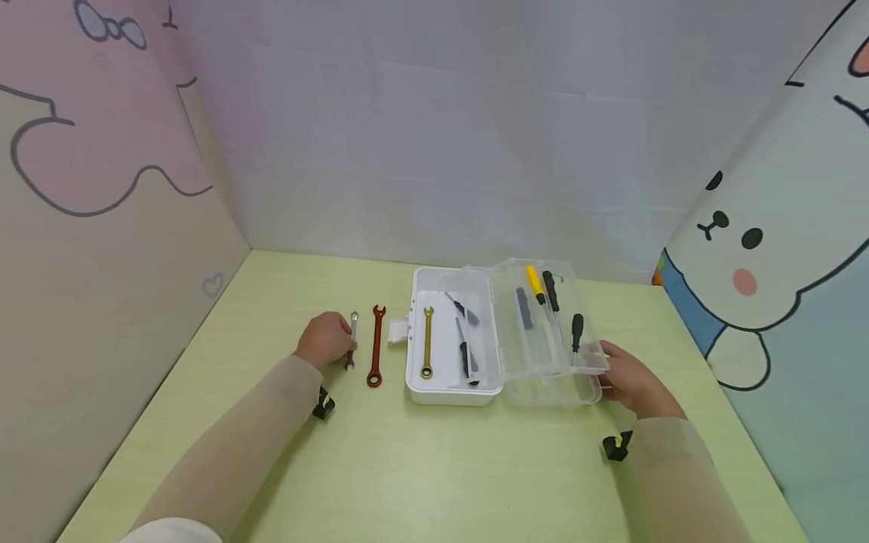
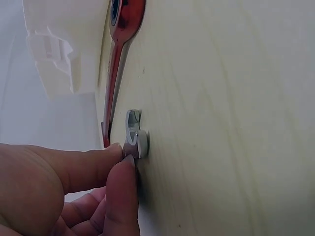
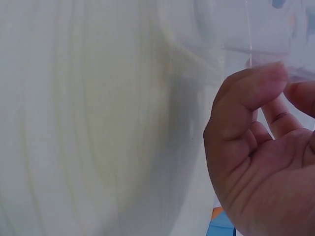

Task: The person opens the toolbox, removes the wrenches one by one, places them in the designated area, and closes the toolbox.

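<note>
My left hand (image 1: 327, 339) pinches a small silver wrench (image 1: 354, 326) between thumb and fingertips. In the left wrist view the wrench's open end (image 2: 132, 123) pokes out past the fingertips, close over the tabletop. Right of it lies a red combination wrench (image 1: 377, 347). A white toolbox (image 1: 455, 398) stands open with a yellow wrench (image 1: 427, 343) and several dark-handled tools inside. My right hand (image 1: 634, 379) holds the right edge of a clear plastic tray (image 1: 502, 302) beside the box, thumb and index finger at its rim. Inside that tray are a yellow-handled screwdriver (image 1: 535, 283) and several black-handled tools.
Beneath the clear tray, another clear plastic layer (image 1: 553, 394) shows near the table. The box's white latch (image 1: 398, 330) sticks out to the left. A pale wood-grain table (image 1: 434, 467) meets a white back wall (image 1: 421, 151), with cartoon-printed walls at both sides.
</note>
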{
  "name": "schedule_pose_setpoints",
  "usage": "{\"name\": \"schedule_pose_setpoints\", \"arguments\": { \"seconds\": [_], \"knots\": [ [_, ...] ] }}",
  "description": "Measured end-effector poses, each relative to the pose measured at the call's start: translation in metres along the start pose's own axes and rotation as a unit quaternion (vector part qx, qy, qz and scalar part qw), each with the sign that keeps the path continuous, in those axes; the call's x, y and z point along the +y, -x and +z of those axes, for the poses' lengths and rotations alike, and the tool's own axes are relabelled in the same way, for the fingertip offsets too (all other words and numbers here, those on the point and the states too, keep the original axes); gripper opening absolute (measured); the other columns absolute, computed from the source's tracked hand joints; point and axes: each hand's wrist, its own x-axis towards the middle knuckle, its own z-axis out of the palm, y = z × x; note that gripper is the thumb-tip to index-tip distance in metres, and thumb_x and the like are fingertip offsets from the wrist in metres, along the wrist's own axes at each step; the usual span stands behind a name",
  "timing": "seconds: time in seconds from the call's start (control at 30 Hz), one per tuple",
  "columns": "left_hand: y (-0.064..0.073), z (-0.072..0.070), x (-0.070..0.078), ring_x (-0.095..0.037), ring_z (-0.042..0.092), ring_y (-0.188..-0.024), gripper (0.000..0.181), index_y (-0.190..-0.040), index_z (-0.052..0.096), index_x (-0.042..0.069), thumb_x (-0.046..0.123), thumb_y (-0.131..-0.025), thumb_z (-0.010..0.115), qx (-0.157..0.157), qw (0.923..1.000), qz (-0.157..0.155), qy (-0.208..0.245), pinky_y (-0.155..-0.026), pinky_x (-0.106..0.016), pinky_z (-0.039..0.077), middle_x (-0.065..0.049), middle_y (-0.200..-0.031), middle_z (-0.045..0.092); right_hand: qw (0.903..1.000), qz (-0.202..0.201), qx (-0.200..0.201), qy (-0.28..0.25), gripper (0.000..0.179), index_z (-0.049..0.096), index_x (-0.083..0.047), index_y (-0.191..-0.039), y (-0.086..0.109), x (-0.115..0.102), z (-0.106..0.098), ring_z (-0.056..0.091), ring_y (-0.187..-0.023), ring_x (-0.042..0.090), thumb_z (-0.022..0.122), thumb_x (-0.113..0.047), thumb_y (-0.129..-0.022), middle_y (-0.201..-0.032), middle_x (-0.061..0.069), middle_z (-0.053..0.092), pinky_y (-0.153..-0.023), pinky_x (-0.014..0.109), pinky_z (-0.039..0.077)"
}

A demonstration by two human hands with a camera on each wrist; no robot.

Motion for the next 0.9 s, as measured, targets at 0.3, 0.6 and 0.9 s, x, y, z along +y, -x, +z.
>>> {"name": "schedule_pose_setpoints", "arguments": {
  "seconds": [0.3,0.6,0.9],
  "knots": [
    [0.000,-0.003,0.002,-0.018,0.064,-0.069,0.021,-0.110,0.067,-0.002,0.010,-0.093,0.073,0.001,0.9991,0.000,-0.042,-0.067,-0.033,0.049,-0.007,-0.081,0.070,1.0000,0.005,0.002,0.002,0.064,0.029,-0.004,-0.155,-0.001,0.000,0.001,0.059,-0.098,0.026,0.054,-0.039,-0.108,-0.122,0.014,0.058,-0.080,0.039,0.053],
    [0.008,-0.011,0.017,-0.024,0.061,-0.084,0.033,-0.121,0.065,0.003,0.017,-0.093,0.073,0.017,0.9957,0.045,-0.080,-0.070,-0.038,0.051,-0.011,-0.113,0.070,0.9999,0.014,0.007,0.006,0.065,0.029,-0.005,-0.156,0.000,-0.001,0.003,0.057,-0.101,0.028,0.054,-0.041,-0.107,-0.130,0.017,0.055,-0.079,0.039,0.053],
    [0.021,-0.012,0.053,-0.020,0.060,-0.076,0.036,-0.129,0.064,0.004,0.013,-0.095,0.070,0.009,0.9818,0.124,-0.143,-0.066,-0.034,0.051,-0.005,-0.096,0.069,1.0000,0.006,0.004,0.006,0.064,0.030,-0.004,-0.155,0.001,0.000,0.003,0.059,-0.099,0.027,0.054,-0.040,-0.108,-0.124,0.014,0.057,-0.079,0.039,0.054]
  ]
}}
